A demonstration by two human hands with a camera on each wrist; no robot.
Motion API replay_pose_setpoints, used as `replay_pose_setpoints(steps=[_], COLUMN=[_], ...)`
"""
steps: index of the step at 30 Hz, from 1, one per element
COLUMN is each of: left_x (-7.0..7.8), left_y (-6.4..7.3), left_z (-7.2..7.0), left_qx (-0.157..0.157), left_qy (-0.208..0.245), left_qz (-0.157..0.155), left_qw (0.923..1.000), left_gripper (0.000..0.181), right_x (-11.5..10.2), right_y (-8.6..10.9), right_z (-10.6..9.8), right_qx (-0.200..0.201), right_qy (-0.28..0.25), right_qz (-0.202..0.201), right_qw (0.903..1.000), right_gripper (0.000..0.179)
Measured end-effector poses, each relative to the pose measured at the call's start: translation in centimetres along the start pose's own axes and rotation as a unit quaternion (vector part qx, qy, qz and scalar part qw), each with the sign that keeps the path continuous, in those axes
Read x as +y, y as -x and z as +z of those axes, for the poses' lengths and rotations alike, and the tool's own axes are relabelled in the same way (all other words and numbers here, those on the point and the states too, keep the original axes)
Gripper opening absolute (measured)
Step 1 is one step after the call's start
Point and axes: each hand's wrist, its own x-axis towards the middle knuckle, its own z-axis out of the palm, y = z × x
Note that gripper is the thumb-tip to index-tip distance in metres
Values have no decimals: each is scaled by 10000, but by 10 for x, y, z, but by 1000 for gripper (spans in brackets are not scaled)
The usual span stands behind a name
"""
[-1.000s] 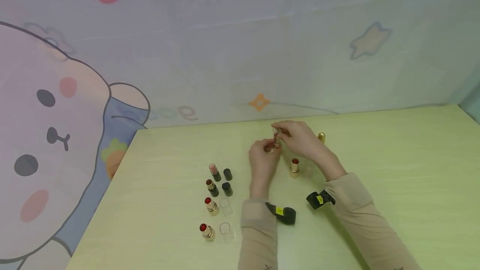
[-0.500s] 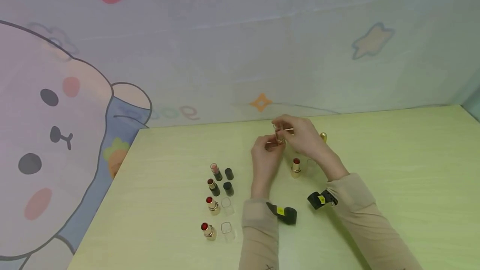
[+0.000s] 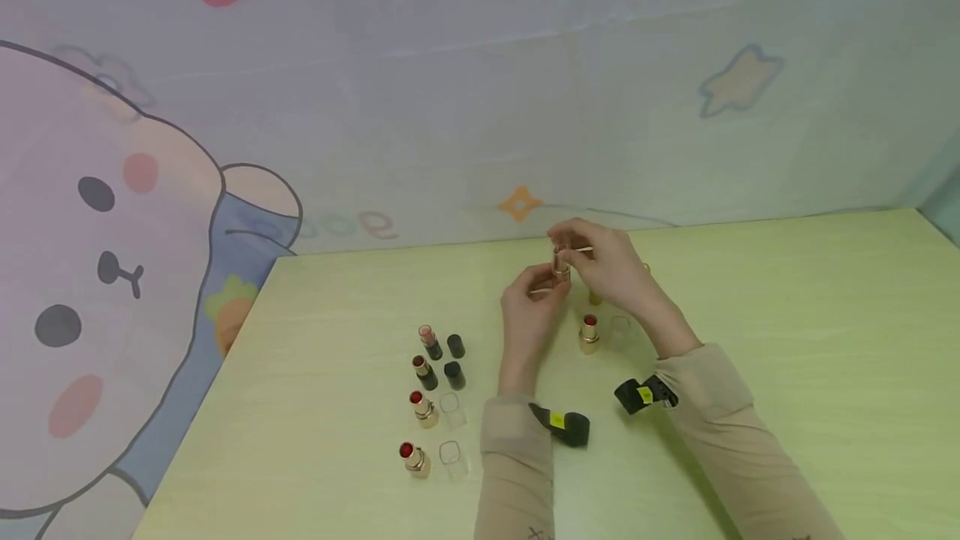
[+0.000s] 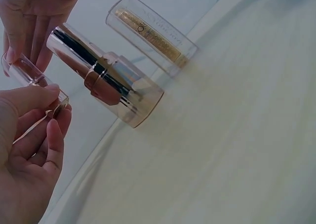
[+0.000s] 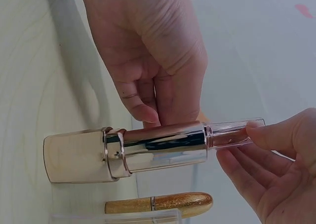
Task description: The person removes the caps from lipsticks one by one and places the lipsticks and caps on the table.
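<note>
Cartoon animal: large, printed on the backdrop [image 3: 420, 98], at the far left.
Lipstick column: on the table [image 3: 300, 432], four uncapped ones stand, from far to near: a pink lipstick [image 3: 430, 342], a dark-red lipstick [image 3: 424, 372], a middle red lipstick [image 3: 423, 409] and a nearest red lipstick [image 3: 414, 459].
Cap column: just right of these, two black caps [image 3: 454, 376] farther away and two clear caps [image 3: 452, 458] nearer.
Left hand [image 3: 527, 315]: it pinches, between thumb and fingers, the base of the held lipstick [image 3: 561, 271].
Held lipstick: between both hands, its upper part inside a transparent cover [image 5: 228, 137]; if this is fully seated, I cannot tell.
Gold-cased lipstick [image 3: 589, 334]: stands uncapped, nearer than the hands.
Right hand [image 3: 611, 269]: it pinches the transparent cover from above.
Standing clear cap [image 3: 620, 332]: just right of the gold-cased lipstick.
Gold tube [image 5: 182, 203]: round-ended, in the head view partly hidden by the right hand.
</note>
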Motion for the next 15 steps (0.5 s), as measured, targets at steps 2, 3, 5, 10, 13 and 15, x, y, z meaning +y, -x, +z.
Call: replay_pose_setpoints(steps=[2,3,5,10,13,15], left_x=[0,1,1,-1,-2,-3], left_y=[0,0,-1,-2,-3,-3], left_z=[-1,-1,-1,-2,-2,-1], left_qx=[24,33,50,111,133,133], left_qy=[52,68,98,148,125,120], left_qz=[-5,-14,-15,6,-16,-32], left_qw=[10000,10000,9999,9998,9998,9998], left_gripper=[22,22,22,23,24,24], right_x=[0,0,0,-1,-1,-1], right_y=[0,0,-1,-1,-1,-1], right_z=[0,0,0,0,-1,-1], right_qx=[15,24,45,87,101,124], right_qy=[-10,-14,-40,-84,-110,-108], right_qz=[-9,-15,-16,-21,-4,4], right_qw=[10000,10000,10000,9999,9999,9999], right_gripper=[30,29,29,29,29,29])
